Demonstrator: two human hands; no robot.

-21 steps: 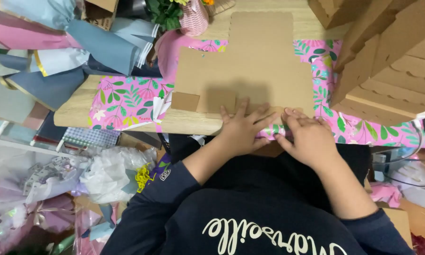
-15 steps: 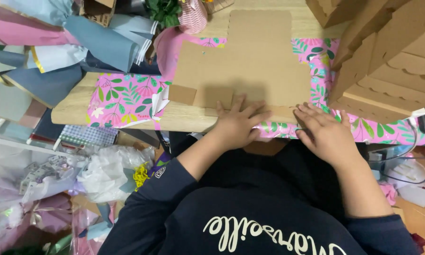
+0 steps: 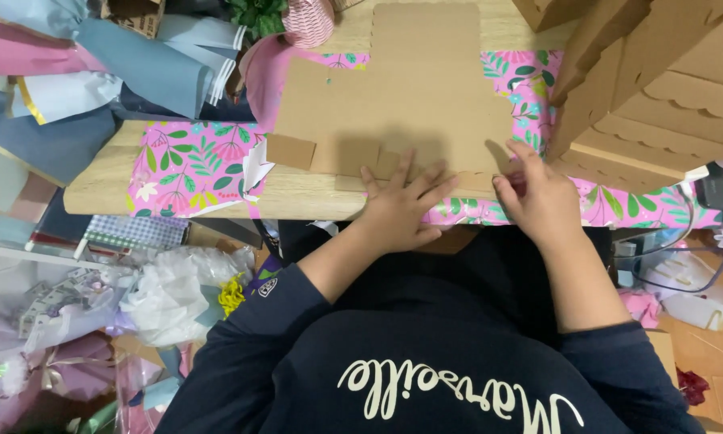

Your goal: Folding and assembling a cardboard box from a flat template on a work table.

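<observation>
My left hand (image 3: 402,210) lies flat, fingers spread apart, pressing the near edge of the brown cardboard cutout (image 3: 402,104) at frame centre. The cutout runs up-frame away from me, its long axis pointing to the top edge, lying over pink floral paper (image 3: 189,165) on the worktop (image 3: 297,197). My right hand (image 3: 538,197) sits at its lower right corner, fingers curled together, pinching that corner. Both hands are at the same near edge.

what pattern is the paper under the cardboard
Pink wrapping paper with green leaves and flowers, under the flat brown cardboard; head view.
</observation>
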